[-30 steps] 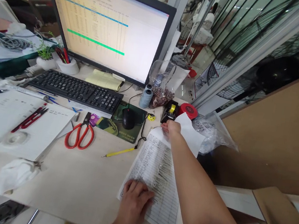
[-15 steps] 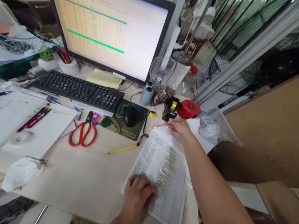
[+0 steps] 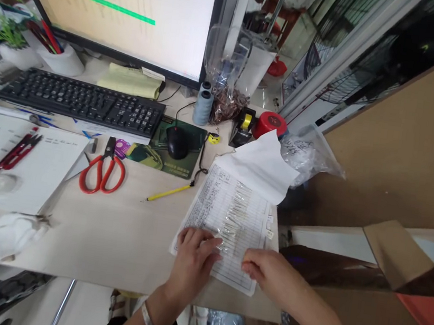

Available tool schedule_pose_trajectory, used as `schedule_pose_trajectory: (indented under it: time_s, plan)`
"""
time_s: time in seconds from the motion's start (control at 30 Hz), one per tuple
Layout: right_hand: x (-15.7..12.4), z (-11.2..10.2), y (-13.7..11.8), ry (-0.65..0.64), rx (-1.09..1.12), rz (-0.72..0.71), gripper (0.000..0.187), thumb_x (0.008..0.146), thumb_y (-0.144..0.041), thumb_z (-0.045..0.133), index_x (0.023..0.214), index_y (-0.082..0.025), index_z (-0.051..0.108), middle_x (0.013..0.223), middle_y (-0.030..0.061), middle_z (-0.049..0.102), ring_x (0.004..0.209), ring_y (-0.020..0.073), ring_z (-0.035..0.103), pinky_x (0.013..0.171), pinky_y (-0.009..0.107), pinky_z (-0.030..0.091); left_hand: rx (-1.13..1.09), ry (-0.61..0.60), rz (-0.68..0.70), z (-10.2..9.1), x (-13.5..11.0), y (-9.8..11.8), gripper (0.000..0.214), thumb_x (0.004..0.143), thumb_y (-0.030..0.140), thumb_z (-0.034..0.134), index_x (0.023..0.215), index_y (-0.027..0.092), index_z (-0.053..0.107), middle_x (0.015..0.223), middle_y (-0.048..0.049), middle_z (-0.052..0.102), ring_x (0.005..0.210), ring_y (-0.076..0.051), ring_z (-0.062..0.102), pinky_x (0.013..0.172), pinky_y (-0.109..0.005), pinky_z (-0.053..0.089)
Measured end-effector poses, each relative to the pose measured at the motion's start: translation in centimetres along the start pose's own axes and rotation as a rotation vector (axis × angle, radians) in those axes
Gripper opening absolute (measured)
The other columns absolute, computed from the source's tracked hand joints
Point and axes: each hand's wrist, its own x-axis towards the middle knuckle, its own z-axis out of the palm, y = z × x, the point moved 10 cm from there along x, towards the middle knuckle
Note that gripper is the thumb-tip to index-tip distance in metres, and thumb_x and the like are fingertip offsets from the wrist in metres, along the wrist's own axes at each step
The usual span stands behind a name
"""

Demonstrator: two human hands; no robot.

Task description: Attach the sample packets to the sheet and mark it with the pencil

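Both hands rest on a printed sheet [image 3: 230, 212] ruled in rows, which lies flat at the near right corner of the tabletop [image 3: 123, 235], its near edge close to the rim. The left hand [image 3: 192, 258] lies palm down on the sheet's 7 o'clock corner, fingers [image 3: 206, 244] spread and released, pressing the paper and grasping nothing. The right hand [image 3: 272, 276] sits at the sheet's 5 o'clock corner with its fingers bent and their tips on the paper; whether they pinch the edge I cannot tell. At the sheet's 12 o'clock end a white page [image 3: 260, 165] is turned back and stands up in a fold. A yellow pencil [image 3: 169, 192] lies just beside the sheet at 9 o'clock, with red-handled scissors [image 3: 101, 171] farther out the same way. At 11 o'clock sits a black mouse [image 3: 176, 142] on its mat, with a black keyboard [image 3: 81, 102] beyond at 10 o'clock. A tape dispenser [image 3: 243, 126] and a red tin [image 3: 270, 122] stand at 12 o'clock, and a crumpled clear plastic bag [image 3: 308, 153] at 1 o'clock.
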Motion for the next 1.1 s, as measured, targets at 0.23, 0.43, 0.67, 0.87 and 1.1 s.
schedule_pose_trajectory:
  time_s: [0.23, 0.43, 0.67, 0.87, 1.1]
  plan:
    - [-0.7, 4.2, -1.7, -0.063, -0.191, -0.060, 0.016, 0.086, -0.020, 0.047, 0.080, -0.019, 0.062, 0.080, 0.0029, 0.068, 0.074, 0.0179, 0.062, 0.061, 0.026, 0.033, 0.029, -0.152, 0.043, -0.8, 0.1, 3.7, 0.018, 0.085, 0.038, 0.062, 0.099, 0.027, 0.064, 0.091, -0.0025, 0.063, 0.083, -0.020, 0.054, 0.083, -0.040, 0.026]
    - [-1.1, 5.1, -2.2, 0.017, -0.138, -0.107, 0.020, 0.090, -0.024, 0.043, 0.082, -0.018, 0.061, 0.079, 0.0037, 0.065, 0.073, 0.0181, 0.061, 0.062, 0.027, 0.035, -0.025, -0.238, -0.031, 0.5, -0.6, 2.2, 0.011, 0.088, 0.032, 0.058, 0.087, 0.025, 0.066, 0.077, -0.0001, 0.063, 0.075, -0.018, 0.053, 0.077, -0.038, 0.026]
    - [-1.2, 4.8, -0.6, 0.047, 0.095, -0.029, 0.012, 0.081, -0.019, 0.050, 0.073, -0.020, 0.060, 0.072, -0.0006, 0.063, 0.067, 0.0137, 0.056, 0.059, 0.023, 0.036, -0.048, -0.314, -0.099, 1.3, -0.9, 1.1, 0.016, 0.088, 0.021, 0.058, 0.074, 0.022, 0.065, 0.070, 0.0013, 0.062, 0.072, -0.017, 0.054, 0.077, -0.036, 0.027]
    - [-0.4, 3.8, 2.6, 0.164, 0.339, 0.134, 0.021, 0.080, -0.034, 0.052, 0.069, -0.020, 0.062, 0.064, 0.0000, 0.064, 0.064, 0.0145, 0.059, 0.061, 0.024, 0.043, 0.022, -0.250, -0.180, 1.5, 0.1, -0.4, 0.009, 0.083, 0.018, 0.066, 0.075, 0.023, 0.066, 0.073, 0.0030, 0.066, 0.074, -0.016, 0.057, 0.081, -0.036, 0.027]
    - [0.7, 2.9, 3.8, 0.200, 0.234, 0.231, 0.031, 0.081, -0.040, 0.048, 0.056, -0.021, 0.050, 0.050, -0.0013, 0.055, 0.048, 0.0131, 0.050, 0.047, 0.024, 0.036, 0.159, -0.234, -0.184, 2.0, 1.5, -0.8, 0.009, 0.084, 0.019, 0.064, 0.077, 0.023, 0.066, 0.076, 0.0023, 0.064, 0.078, -0.019, 0.055, 0.081, -0.039, 0.027]
